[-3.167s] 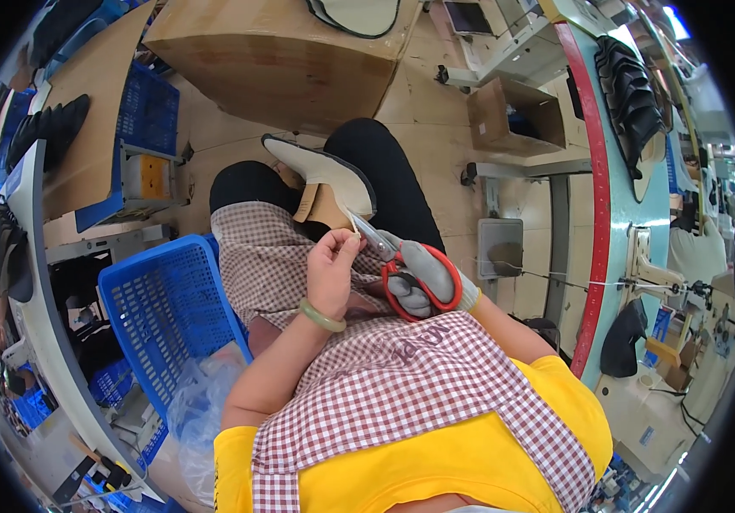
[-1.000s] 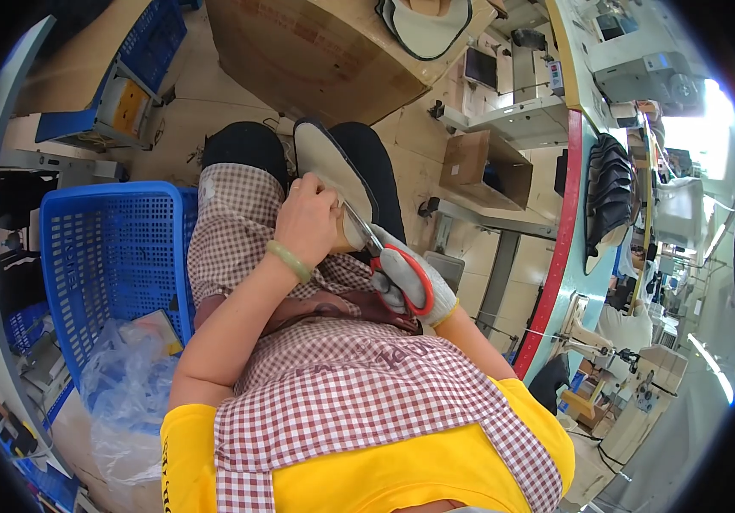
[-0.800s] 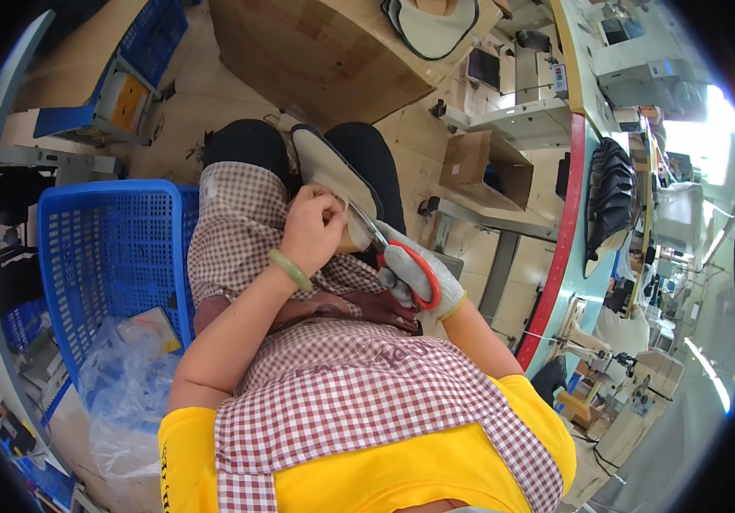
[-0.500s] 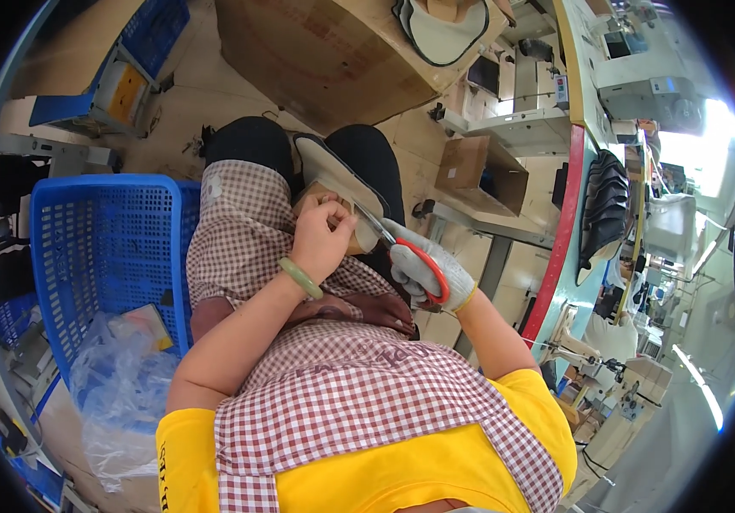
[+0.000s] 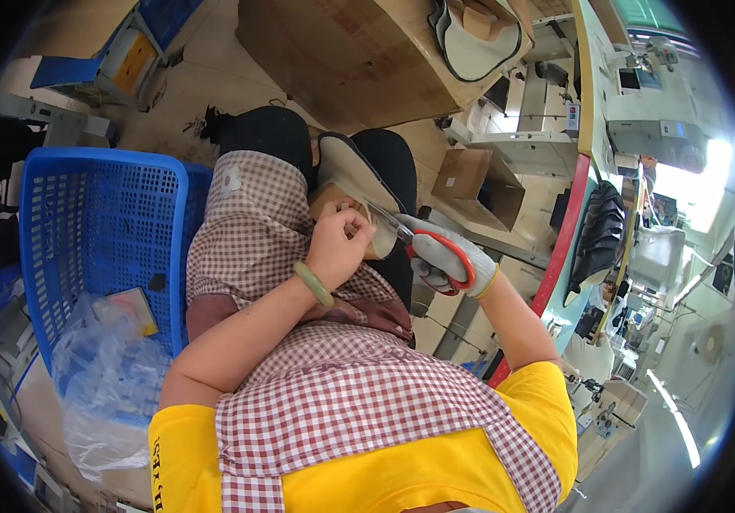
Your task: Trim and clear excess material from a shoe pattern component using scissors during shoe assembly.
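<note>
Probably limp, the pale strip (image 5: pixel 368 212) suits your bare left hand (image 5: pixel 338 245) pinching its near end, gloved right hand (image 5: pixel 441 255) gripping red-handled scissors (image 5: pixel 404 232).

A shoe piece (image 5: pixel 353 168) lies over the person's legs (image 5: pixel 252 201). The left hand (image 5: pixel 338 244) is at its near end with a strip (image 5: pixel 367 210); just to the right, scissors (image 5: pixel 402 232) sit in the right hand (image 5: pixel 438 252). Left of the legs is a basket (image 5: pixel 102 155), a plastic bag (image 5: pixel 98 359) over its near end. Beyond the knees is a large carton (image 5: pixel 342 60), more shoe pieces (image 5: pixel 480 53) on top. Farther right runs a counter (image 5: pixel 566 235) bearing a stack (image 5: pixel 600 231); a smaller carton (image 5: pixel 461 184) is between legs and counter.
</note>
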`<state>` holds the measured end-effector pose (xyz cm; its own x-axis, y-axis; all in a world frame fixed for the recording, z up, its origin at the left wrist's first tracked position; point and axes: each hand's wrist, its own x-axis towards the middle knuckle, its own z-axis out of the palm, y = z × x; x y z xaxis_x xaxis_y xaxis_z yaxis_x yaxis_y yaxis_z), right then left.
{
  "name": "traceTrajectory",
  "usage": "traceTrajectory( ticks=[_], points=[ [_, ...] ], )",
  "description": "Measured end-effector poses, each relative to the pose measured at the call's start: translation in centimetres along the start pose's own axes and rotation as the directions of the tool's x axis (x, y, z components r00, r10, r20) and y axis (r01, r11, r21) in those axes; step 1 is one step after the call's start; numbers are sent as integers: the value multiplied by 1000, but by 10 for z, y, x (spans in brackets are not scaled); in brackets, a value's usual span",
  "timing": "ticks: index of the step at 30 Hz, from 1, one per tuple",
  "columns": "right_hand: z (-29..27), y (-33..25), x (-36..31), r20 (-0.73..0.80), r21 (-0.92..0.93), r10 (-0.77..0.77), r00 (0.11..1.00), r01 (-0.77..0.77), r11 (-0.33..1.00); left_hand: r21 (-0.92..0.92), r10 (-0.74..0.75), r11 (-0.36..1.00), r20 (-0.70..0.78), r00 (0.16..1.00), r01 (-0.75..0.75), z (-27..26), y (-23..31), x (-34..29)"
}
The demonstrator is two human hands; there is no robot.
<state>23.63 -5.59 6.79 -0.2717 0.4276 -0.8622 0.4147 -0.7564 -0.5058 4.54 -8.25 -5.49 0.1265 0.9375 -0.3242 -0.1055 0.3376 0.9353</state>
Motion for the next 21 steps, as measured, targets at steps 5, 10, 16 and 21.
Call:
traceTrajectory(
  ticks=[5, 10, 16, 21],
  points=[
    [-4, -3, 8, 5, 114, 65, 998, -66, 991, 13, -41, 999, 29, 999, 41, -1, 4, 0],
    [-2, -10, 12, -38, 51, 84, 996, -82, 995, 4, -76, 997, 53, 996, 76, -3, 7, 0],
    [-3, -17, 25, -22, 99, 135, 991, -132, 986, -51, -65, 996, 80, 995, 69, 0, 2, -3],
    [-11, -10, 48, -28, 336, 196, 980, -176, 925, 132, 127, 981, 96, 987, -139, 2, 1, -10]
  ],
)
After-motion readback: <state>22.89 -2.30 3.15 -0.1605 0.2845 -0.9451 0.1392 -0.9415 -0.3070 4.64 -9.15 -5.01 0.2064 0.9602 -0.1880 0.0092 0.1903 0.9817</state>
